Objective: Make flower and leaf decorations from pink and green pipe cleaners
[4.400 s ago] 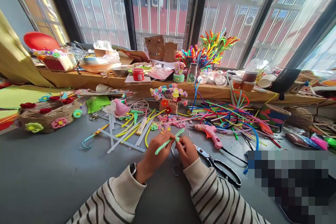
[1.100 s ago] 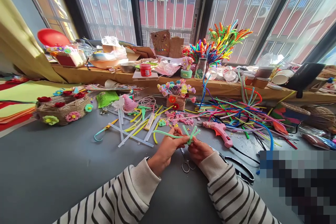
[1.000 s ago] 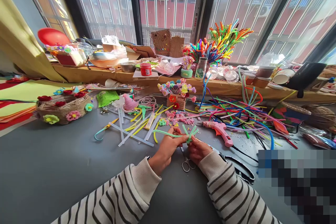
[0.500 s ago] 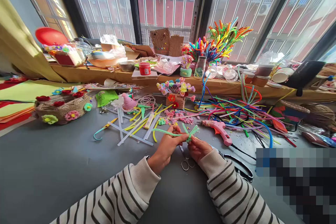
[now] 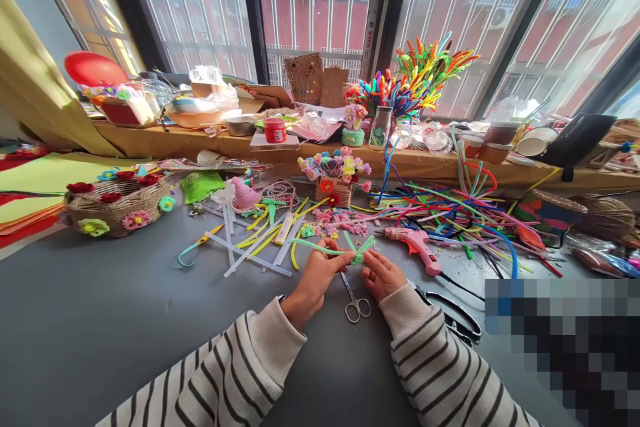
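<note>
Light green pipe cleaners point(image 5: 367, 245), bunched at a small knot with several ends sticking out, are held between my two hands. My left hand point(image 5: 320, 278) pinches them from the left, and one long end runs out over its fingers. My right hand point(image 5: 384, 273) has its thumb and fingertips closed at the right side of the knot. Just beneath, small metal scissors point(image 5: 356, 305) lie on the table with their handles toward me. A pair of black-handled shears point(image 5: 457, 313) is partly covered by my right sleeve.
A pink glue gun point(image 5: 417, 247) lies to the right with its cord trailing. Glue sticks point(image 5: 245, 257) and yellow pipe cleaners point(image 5: 296, 255) are left of centre. Behind stand a twine basket point(image 5: 120, 210), a flower pot point(image 5: 335, 190) and a heap of coloured pipe cleaners point(image 5: 450, 217).
My right hand has shifted slightly and its fingers have straightened a little at the knot. More of the small scissors shows now. The left hand has barely moved.
</note>
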`<state>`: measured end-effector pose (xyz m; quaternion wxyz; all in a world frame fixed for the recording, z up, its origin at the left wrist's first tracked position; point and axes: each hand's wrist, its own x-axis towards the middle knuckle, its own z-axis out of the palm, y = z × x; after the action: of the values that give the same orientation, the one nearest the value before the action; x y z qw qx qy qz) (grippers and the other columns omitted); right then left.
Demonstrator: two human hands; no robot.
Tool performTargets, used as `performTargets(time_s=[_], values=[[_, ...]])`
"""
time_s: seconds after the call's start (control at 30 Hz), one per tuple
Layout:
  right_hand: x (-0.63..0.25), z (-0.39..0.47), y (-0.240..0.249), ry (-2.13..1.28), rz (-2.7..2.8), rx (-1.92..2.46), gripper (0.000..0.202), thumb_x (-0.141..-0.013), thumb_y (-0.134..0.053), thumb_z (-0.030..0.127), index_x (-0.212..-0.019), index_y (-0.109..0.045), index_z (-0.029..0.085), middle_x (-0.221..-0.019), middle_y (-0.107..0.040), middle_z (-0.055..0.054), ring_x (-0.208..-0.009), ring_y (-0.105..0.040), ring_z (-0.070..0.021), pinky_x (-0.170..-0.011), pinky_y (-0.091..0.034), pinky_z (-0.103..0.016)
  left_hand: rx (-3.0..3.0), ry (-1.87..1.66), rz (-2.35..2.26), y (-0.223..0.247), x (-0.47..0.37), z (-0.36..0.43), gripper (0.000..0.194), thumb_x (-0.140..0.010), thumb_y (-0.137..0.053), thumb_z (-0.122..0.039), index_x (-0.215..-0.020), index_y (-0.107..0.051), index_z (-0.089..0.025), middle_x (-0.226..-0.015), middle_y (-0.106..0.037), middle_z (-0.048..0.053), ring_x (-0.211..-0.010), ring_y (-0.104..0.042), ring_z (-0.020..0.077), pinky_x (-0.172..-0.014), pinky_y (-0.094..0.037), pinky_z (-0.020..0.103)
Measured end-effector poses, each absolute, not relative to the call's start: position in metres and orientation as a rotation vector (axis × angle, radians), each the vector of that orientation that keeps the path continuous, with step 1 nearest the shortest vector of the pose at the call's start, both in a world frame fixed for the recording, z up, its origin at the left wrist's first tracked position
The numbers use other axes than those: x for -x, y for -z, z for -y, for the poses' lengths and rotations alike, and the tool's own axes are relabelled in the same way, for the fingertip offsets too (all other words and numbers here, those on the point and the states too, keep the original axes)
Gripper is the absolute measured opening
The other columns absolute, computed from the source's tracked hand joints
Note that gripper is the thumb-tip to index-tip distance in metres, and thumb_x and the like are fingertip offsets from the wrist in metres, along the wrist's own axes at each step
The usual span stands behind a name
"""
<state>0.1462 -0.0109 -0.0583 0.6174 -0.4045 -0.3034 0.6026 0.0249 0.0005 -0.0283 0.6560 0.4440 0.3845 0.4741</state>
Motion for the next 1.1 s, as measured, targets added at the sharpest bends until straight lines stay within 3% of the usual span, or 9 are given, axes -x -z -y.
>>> performTargets(time_s=[0.1, 0.23, 0.33, 0.47, 0.83, 1.1], values=[[-0.155, 0.009, 0.057, -1.379, 0.672, 0.938, 0.028, -0.046, -0.068, 0.033, -0.069, -0.059, 0.018, -0.050, -0.050, 0.005, -0.037, -0.039, -0.0022, -0.031, -0.026, -0.013, -1.060, -1.014, -0.868, 0.028, -0.025, 0.000, 0.030, -0.055, -0.063, -0.021, -0.068, -0.036, -0.017, -0.054, -0.051, -0.005, -0.052, -0.048, 0.0066, -0.053, -0.038, 0.020], [-0.160, 0.010, 0.055, -1.272, 0.761, 0.992, 0.021, -0.049, -0.067, 0.030, -0.054, -0.054, 0.015, -0.036, -0.045, 0.006, -0.031, -0.035, -0.0031, -0.030, -0.024, -0.015, -0.991, -0.974, -0.824, 0.026, -0.026, 0.002, 0.028, -0.056, -0.063, -0.023, -0.070, -0.040, -0.017, -0.058, -0.052, -0.004, -0.058, -0.052, 0.0082, -0.062, -0.043, 0.024], [-0.157, 0.012, 0.055, -1.121, 0.749, 1.009, 0.022, -0.047, -0.068, 0.031, -0.054, -0.053, 0.016, -0.042, -0.050, 0.005, -0.037, -0.041, -0.0052, -0.032, -0.026, -0.016, -0.941, -0.847, -0.779, 0.026, -0.027, 0.004, 0.024, -0.060, -0.060, -0.028, -0.074, -0.047, -0.014, -0.068, -0.056, 0.001, -0.068, -0.055, 0.0122, -0.069, -0.043, 0.028], [-0.148, 0.016, 0.055, -0.990, 0.816, 1.050, 0.021, -0.049, -0.066, 0.032, -0.055, -0.054, 0.016, -0.045, -0.049, 0.006, -0.034, -0.035, -0.0029, -0.033, -0.025, -0.017, -0.960, -0.777, -0.702, 0.027, -0.027, 0.004, 0.022, -0.060, -0.061, -0.027, -0.073, -0.054, -0.010, -0.071, -0.059, 0.005, -0.070, -0.056, 0.0140, -0.071, -0.043, 0.028], [-0.146, 0.018, 0.052, -0.967, 0.858, 1.114, 0.025, -0.050, -0.063, 0.038, -0.052, -0.050, 0.017, -0.043, -0.046, 0.006, -0.033, -0.034, -0.0035, -0.034, -0.025, -0.019, -1.009, -0.839, -0.829, 0.023, -0.023, 0.001, 0.024, -0.054, -0.064, -0.030, -0.063, -0.054, -0.011, -0.059, -0.058, 0.002, -0.060, -0.057, 0.0124, -0.063, -0.045, 0.026], [-0.151, 0.020, 0.056, -0.849, 0.994, 1.221, 0.025, -0.051, -0.061, 0.041, -0.053, -0.055, 0.017, -0.046, -0.046, 0.004, -0.038, -0.036, -0.0064, -0.039, -0.029, -0.022, -1.158, -0.648, -0.845, 0.021, -0.017, -0.005, 0.028, -0.045, -0.067, -0.033, -0.056, -0.055, -0.011, -0.051, -0.057, 0.002, -0.050, -0.056, 0.0130, -0.055, -0.045, 0.026]])
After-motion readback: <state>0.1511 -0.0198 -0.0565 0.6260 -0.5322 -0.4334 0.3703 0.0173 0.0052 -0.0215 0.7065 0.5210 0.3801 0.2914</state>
